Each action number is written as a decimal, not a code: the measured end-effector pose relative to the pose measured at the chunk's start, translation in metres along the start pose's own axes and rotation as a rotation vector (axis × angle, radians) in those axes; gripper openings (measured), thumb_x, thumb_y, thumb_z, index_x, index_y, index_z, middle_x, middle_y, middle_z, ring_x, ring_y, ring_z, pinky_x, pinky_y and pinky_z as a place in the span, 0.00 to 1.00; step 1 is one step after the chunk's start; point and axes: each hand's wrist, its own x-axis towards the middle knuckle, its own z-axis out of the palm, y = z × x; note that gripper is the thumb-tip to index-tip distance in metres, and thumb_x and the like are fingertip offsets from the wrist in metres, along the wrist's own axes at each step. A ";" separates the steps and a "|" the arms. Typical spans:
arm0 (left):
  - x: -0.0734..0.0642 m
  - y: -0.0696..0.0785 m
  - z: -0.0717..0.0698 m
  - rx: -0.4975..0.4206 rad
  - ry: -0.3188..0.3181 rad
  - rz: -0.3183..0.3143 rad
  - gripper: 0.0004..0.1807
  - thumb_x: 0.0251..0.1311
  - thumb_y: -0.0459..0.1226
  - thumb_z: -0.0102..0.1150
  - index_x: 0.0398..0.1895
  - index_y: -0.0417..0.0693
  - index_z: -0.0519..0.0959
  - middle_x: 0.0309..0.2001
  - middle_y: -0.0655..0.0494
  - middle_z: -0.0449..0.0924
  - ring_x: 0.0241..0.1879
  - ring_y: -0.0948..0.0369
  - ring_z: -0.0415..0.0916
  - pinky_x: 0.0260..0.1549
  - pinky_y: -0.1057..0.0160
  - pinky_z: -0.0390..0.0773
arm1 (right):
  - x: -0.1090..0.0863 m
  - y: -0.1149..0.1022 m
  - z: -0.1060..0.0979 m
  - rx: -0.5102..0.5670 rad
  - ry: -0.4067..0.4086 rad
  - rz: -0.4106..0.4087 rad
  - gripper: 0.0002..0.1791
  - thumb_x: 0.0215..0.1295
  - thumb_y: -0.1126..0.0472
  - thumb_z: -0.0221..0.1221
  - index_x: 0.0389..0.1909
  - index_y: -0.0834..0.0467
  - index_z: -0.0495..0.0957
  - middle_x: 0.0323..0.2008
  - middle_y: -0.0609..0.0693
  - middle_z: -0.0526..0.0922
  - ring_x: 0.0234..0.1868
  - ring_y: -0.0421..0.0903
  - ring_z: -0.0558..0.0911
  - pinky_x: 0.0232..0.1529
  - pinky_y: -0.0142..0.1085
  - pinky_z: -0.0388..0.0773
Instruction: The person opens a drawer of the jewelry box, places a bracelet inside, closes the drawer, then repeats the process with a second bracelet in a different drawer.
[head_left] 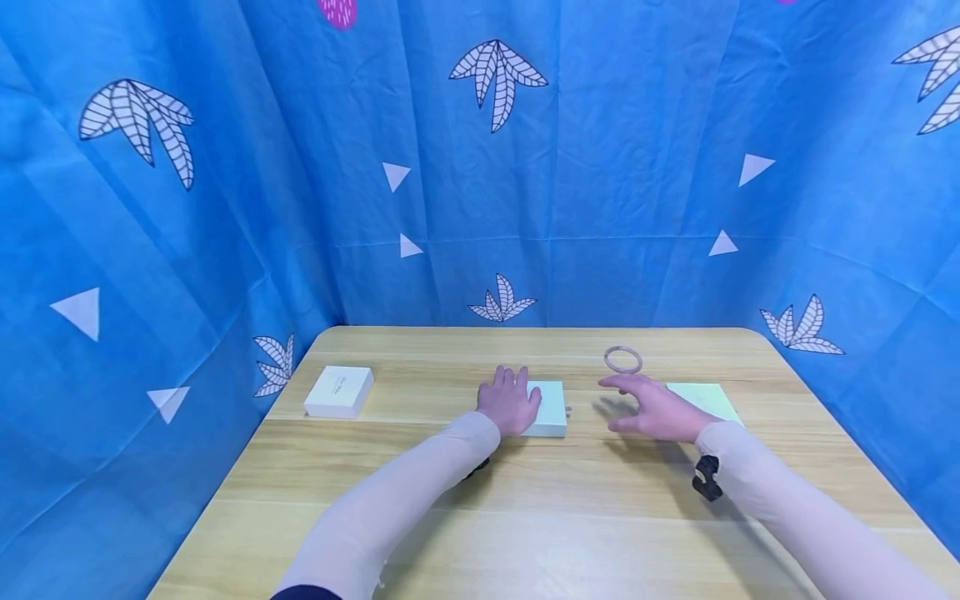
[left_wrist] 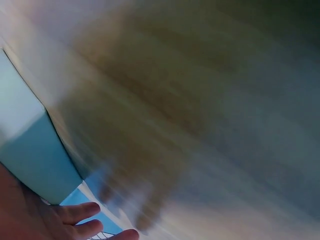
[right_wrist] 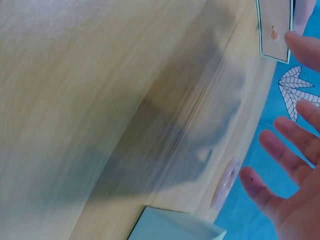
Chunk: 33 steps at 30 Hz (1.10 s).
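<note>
Rests straight-fingered left hand [head_left: 510, 404] over a pale-blue rectangular box [head_left: 551, 410]; hovers with outstretched right hand [head_left: 654, 408], fingers apart, above light-wood table [head_left: 555, 525] near pinkish ring-shaped bangle [head_left: 640, 364].

The head view is bright and mostly crisp, with whitish glare on the near wooden tabletop [head_left: 562, 550] and soft shadows below the left sleeve [head_left: 405, 496] and right hand [head_left: 663, 410]. The left wrist view is dimmer, heavily blurred, darkest at upper right; the right wrist view is clearer, crossed by a hazy-edged shadow.
</note>
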 end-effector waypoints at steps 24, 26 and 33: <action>-0.002 -0.005 -0.017 -0.012 0.050 0.064 0.40 0.72 0.62 0.32 0.75 0.46 0.64 0.71 0.48 0.69 0.70 0.51 0.64 0.65 0.43 0.68 | 0.024 -0.017 0.004 0.001 -0.061 -0.005 0.45 0.54 0.46 0.73 0.73 0.51 0.67 0.72 0.54 0.69 0.73 0.61 0.65 0.69 0.63 0.63; -0.003 -0.006 -0.021 0.003 0.054 0.086 0.40 0.70 0.64 0.35 0.74 0.47 0.65 0.70 0.49 0.70 0.70 0.52 0.65 0.66 0.43 0.67 | 0.026 -0.019 0.005 -0.002 -0.069 -0.019 0.45 0.55 0.46 0.73 0.73 0.52 0.67 0.72 0.55 0.69 0.73 0.61 0.65 0.69 0.63 0.62; -0.008 -0.011 -0.032 0.044 0.021 0.177 0.45 0.64 0.69 0.43 0.76 0.51 0.64 0.73 0.51 0.67 0.73 0.50 0.61 0.69 0.39 0.62 | 0.036 -0.027 0.008 -0.026 -0.073 -0.052 0.46 0.53 0.45 0.74 0.72 0.51 0.68 0.71 0.55 0.71 0.72 0.60 0.68 0.69 0.62 0.64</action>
